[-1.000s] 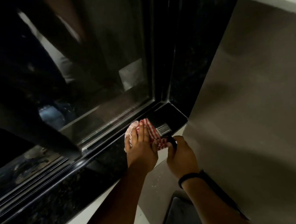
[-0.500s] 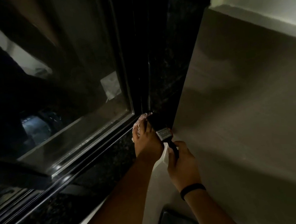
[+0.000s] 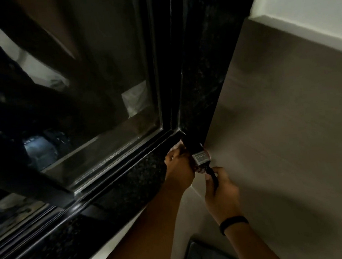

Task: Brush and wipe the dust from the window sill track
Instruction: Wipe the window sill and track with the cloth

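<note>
Both hands reached deeper into the corner; right hand [image 3: 220, 189] grips brush [image 3: 200, 158]; left hand [image 3: 179, 166] clutches cloth [image 3: 179, 144].

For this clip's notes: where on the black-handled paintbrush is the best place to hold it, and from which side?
Grip the black-handled paintbrush with a metal ferrule by its slim handle, below the ferrule, coming from the near side under the dark granite sill. The bristles point up into the track corner, so only the handle is free. The right hand already holds it there; the left hand presses a cloth beside it.
</note>
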